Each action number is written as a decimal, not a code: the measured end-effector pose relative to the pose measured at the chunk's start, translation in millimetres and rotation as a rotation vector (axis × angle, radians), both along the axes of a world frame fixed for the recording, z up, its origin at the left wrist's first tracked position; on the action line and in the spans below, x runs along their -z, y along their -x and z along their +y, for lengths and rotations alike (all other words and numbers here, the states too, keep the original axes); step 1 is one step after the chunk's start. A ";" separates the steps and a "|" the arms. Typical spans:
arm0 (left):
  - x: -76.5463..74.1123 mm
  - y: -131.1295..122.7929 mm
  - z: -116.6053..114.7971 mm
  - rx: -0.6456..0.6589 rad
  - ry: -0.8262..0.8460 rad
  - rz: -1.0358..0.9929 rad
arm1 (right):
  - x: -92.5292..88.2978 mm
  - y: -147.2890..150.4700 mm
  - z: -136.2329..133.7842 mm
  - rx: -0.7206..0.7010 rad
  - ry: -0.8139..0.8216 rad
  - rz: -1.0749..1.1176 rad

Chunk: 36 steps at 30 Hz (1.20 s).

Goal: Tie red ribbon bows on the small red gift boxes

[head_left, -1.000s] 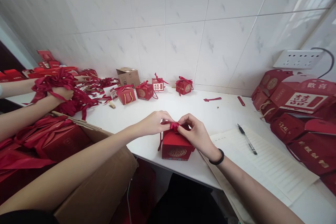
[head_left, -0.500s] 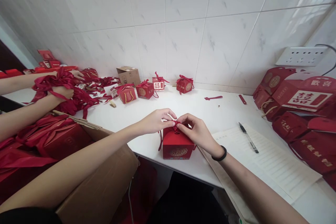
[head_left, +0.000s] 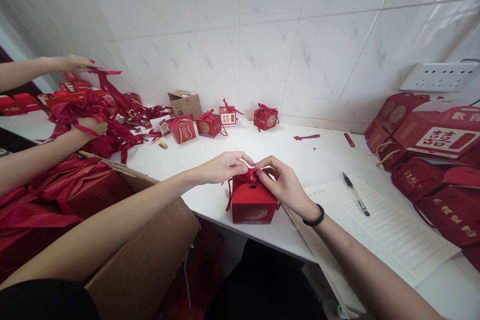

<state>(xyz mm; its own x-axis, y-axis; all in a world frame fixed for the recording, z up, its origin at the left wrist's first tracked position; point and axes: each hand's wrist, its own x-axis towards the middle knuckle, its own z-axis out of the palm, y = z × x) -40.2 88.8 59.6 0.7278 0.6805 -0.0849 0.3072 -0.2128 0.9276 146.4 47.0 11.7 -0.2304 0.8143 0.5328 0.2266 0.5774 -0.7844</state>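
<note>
A red gift box (head_left: 252,205) with a gold emblem and a dark red cord at its side stands upright near the table's front edge. On its lid is a red ribbon (head_left: 251,175), gathered in a knot or bow. My left hand (head_left: 228,166) pinches the ribbon from the left, thumb and fingers close together. From the right, my right hand (head_left: 279,180) grips it too, its fingers curled over the top of the box. My fingertips partly hide the ribbon's shape.
Several small ribboned boxes (head_left: 183,130) line the wall. A pen (head_left: 355,194) lies on a paper sheet (head_left: 390,225) at right, beside stacked red boxes (head_left: 442,140). At left, a co-worker's hands (head_left: 93,126) handle red ribbons above a carton (head_left: 150,250) of boxes.
My hands stay at the ribbon, which now shows more fully between my fingertips. The co-worker's far hand has risen to the left, lifting a ribbon strand from the bundle.
</note>
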 end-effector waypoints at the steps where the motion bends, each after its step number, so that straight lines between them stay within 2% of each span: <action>1: -0.9 -0.2 -0.4 -0.012 -0.010 0.008 | -1.4 -1.0 -1.6 -0.002 -0.031 -0.028; 7: -1.3 3.7 1.1 -0.021 -0.050 0.017 | -5.3 -6.5 -5.1 -0.019 -0.131 -0.210; 19: 1.5 3.6 3.6 -0.028 0.025 -0.039 | -3.8 -6.9 -2.9 -0.016 -0.267 -0.253; 23: -1.7 6.4 5.1 -0.092 -0.081 -0.001 | -4.6 -11.6 -1.9 0.000 -0.340 -0.268; 28: -15.7 16.0 -3.8 -0.161 -0.248 0.163 | -9.0 -20.7 -1.5 -0.048 -0.425 -0.339; 32: -23.5 25.2 -14.0 -0.110 -0.326 0.296 | -13.7 -25.4 -1.9 -0.063 -0.484 -0.428; 36: -23.0 31.0 -17.7 -0.063 -0.345 0.377 | -21.3 -31.4 -4.4 -0.046 -0.517 -0.550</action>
